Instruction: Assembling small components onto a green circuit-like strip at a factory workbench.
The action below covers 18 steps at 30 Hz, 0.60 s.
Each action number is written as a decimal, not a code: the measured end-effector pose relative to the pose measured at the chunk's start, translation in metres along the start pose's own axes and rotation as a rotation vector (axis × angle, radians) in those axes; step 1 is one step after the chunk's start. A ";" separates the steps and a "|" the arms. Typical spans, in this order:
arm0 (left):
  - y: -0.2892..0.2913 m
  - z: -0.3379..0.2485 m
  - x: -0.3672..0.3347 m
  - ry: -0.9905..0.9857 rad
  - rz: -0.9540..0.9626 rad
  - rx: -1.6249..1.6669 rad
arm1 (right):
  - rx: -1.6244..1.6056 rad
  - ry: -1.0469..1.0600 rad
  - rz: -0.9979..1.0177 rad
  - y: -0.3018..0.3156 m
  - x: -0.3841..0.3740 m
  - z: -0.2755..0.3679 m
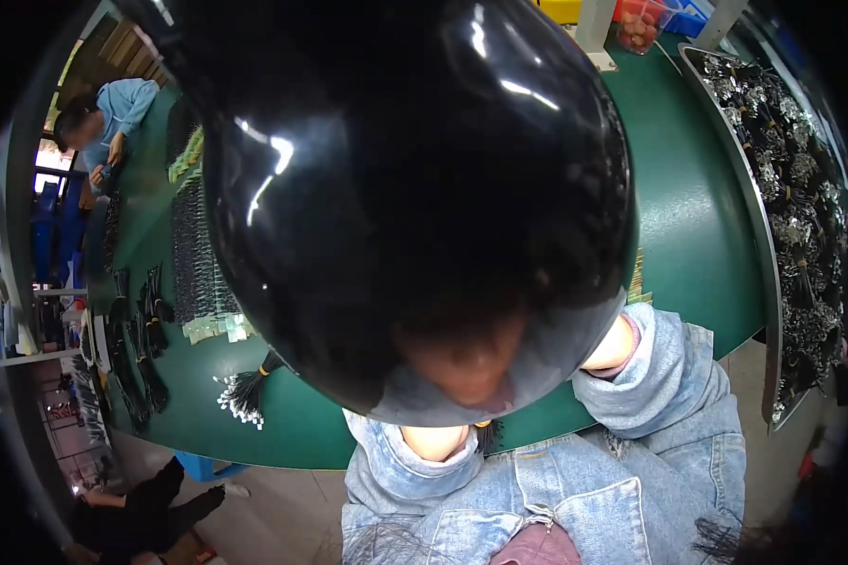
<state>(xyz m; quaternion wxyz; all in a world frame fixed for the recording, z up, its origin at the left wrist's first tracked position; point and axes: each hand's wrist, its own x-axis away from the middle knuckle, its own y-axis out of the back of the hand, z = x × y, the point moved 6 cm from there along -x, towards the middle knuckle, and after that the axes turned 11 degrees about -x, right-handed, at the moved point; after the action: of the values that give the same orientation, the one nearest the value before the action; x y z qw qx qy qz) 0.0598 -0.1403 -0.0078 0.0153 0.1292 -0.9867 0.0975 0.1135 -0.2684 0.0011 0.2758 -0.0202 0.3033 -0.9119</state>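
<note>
A large glossy black dome (424, 188), perhaps a lamp head, fills the middle of the head view and hides both my hands. Below its lower rim only my left wrist (433, 441) shows, coming out of a rolled denim cuff. My right wrist (614, 347) appears at the dome's lower right edge. What either hand holds or touches cannot be seen. A bundle of black wires with white ends (245, 395) lies left of my left wrist. The end of another dark bundle (488, 435) pokes out beside that wrist.
On the green table (697, 207), black wire bundles (141, 363) and rows of dark strands with pale ends (198, 264) lie left. A metal tray (761, 235) of black leads with shiny ends borders the right. A co-worker (122, 108) sits far left. A clear container (639, 28) stands at the back.
</note>
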 end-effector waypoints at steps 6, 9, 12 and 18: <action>0.005 0.003 0.001 -0.005 -0.011 -0.084 | 0.079 0.038 0.076 0.004 0.000 -0.003; 0.004 0.003 -0.004 0.014 0.146 0.031 | 0.015 0.040 -0.020 0.005 -0.001 -0.001; 0.001 0.003 0.001 0.093 0.031 0.134 | -0.125 -0.041 -0.057 0.006 0.002 0.000; 0.002 0.006 -0.001 0.023 0.121 -0.081 | 0.189 0.003 -0.118 -0.011 0.000 0.020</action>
<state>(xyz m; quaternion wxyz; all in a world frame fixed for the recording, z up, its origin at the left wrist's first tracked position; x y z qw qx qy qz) 0.0602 -0.1399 -0.0145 0.0260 0.0673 -0.9956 0.0595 0.1127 -0.2720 0.0240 0.2221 -0.0106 0.2146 -0.9511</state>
